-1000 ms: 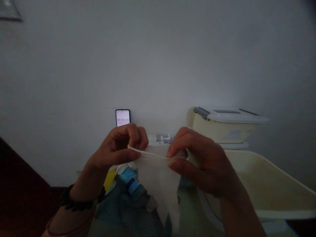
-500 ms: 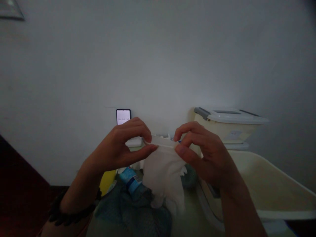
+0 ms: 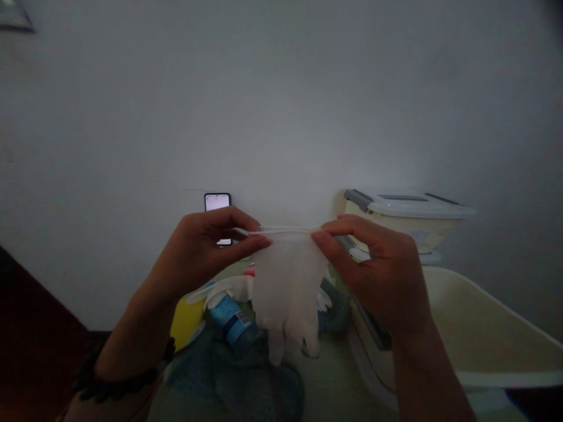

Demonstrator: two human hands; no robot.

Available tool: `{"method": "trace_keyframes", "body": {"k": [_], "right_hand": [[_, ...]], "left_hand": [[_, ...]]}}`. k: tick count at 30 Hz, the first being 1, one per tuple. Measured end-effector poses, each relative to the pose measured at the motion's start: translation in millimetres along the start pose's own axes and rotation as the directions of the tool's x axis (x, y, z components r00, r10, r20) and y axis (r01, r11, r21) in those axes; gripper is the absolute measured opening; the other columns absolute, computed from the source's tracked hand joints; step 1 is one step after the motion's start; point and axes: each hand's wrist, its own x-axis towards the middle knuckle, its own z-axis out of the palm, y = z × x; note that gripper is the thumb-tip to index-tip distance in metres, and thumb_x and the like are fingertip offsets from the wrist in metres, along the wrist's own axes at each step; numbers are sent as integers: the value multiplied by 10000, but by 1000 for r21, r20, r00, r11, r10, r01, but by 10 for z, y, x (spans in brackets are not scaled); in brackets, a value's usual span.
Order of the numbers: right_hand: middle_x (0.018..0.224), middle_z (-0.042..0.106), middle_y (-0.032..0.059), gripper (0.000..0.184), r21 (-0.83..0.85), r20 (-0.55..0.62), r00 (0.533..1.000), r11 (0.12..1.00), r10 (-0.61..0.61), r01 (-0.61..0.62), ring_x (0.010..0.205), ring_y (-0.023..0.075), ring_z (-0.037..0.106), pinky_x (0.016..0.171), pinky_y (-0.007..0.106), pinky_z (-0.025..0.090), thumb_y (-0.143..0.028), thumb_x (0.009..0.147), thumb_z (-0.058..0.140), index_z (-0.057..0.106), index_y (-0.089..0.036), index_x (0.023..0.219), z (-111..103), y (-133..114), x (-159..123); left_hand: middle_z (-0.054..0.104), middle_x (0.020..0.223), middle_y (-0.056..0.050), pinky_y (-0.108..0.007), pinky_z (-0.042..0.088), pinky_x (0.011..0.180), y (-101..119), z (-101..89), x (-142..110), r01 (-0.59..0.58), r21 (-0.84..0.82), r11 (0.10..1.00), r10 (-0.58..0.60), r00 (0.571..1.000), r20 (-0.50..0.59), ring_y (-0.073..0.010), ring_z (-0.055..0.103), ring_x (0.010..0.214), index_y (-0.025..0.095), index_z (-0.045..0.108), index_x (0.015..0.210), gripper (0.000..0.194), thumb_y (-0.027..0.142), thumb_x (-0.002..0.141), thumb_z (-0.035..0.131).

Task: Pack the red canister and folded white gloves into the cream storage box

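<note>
A thin whitish disposable glove hangs fingers down in front of me, its cuff stretched straight between my hands. My left hand pinches the cuff's left end between thumb and fingers. At the cuff's right end, my right hand has the same kind of pinch. Below the glove lies a dark blue-green cloth, and a blue bottle-like container rests on it. Behind my left wrist is something yellow, partly hidden. A dark beaded bracelet circles my left wrist.
A phone with a lit screen stands against the wall, partly behind my left hand. To the right are a lidded cream storage box and a large open cream tub. A second blue-green bundle sits beside the tub.
Both hands have risen slightly and moved apart, pulling the cuff taut. The glove now hangs flatter and straighter, with its fingers spread below.
</note>
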Motion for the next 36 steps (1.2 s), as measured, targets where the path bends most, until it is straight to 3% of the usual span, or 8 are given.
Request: {"method": "trace_keyframes", "body": {"k": [3, 7, 14, 17, 22, 29, 33, 36], "right_hand": [[759, 688, -21, 69, 21, -29, 1000, 1000, -5, 6, 709, 94, 618, 700, 209, 461, -210, 827, 616, 658, -178, 783, 15, -29, 1], [812, 685, -7, 93, 72, 17, 1000, 997, 15, -16, 760, 104, 616, 726, 220, 462, -234, 864, 574, 650, -185, 840, 37, -29, -1], [776, 634, -13, 92, 191, 127, 981, 966, 150, -173, 720, 115, 575, 695, 236, 464, -285, 815, 630, 620, -196, 792, 74, -12, -2], [786, 628, -13, 137, 272, 190, 957, 924, 221, -268, 729, 119, 574, 681, 238, 468, -324, 781, 664, 617, -197, 796, 99, 4, -15], [817, 656, 2, 122, 431, 181, 937, 833, 298, -348, 758, 129, 603, 687, 255, 494, -301, 800, 643, 649, -214, 885, 119, 60, -35], [846, 619, -2, 182, 568, 167, 915, 723, 366, -393, 785, 108, 602, 682, 211, 511, -228, 773, 659, 624, -218, 951, 121, 44, -20], [852, 613, -4, 200, 610, 203, 912, 683, 356, -402, 778, 105, 596, 667, 206, 510, -180, 771, 641, 612, -222, 965, 122, 42, -21], [826, 618, -9, 202, 609, 233, 908, 676, 348, -415, 735, 105, 588, 611, 205, 499, -177, 780, 631, 614, -233, 973, 115, 47, -29]], "left_hand": [[675, 700, 21, -164, 532, 587, 28, 2, 10, 63, -110, 992, -71, 995, -68, -93, 630, 623, 175, 652, 696, 112, 196, 653, 754], [666, 685, 7, -178, 528, 562, 33, 3, 32, 63, -204, 977, -83, 993, -88, -101, 613, 613, 168, 648, 668, 122, 197, 630, 760], [622, 676, 2, -145, 459, 457, 49, 52, 39, 80, -278, 957, -64, 996, 68, -78, 546, 562, 156, 470, 546, 274, 137, 683, 707], [637, 709, -1, -136, 453, 448, 39, 85, 41, 105, -322, 941, -83, 993, 80, -72, 550, 565, 156, 448, 536, 306, 136, 695, 708], [636, 708, 27, -153, 527, 520, 9, 119, 42, 96, -410, 907, -91, 995, 33, -80, 599, 606, 166, 485, 614, 265, 76, 657, 731], [636, 750, 37, -144, 551, 568, -21, 132, 43, 64, -439, 896, -43, 997, 57, -77, 633, 641, 176, 573, 772, 241, 48, 653, 739], [686, 825, 24, -163, 557, 598, -71, 107, 53, 102, -479, 872, -57, 992, 109, -103, 668, 697, 218, 598, 929, 324, 91, 672, 747], [692, 812, 4, -172, 548, 570, -97, 90, 64, 92, -511, 855, -39, 993, 113, -112, 660, 665, 206, 629, 896, 294, 184, 648, 785]]}}
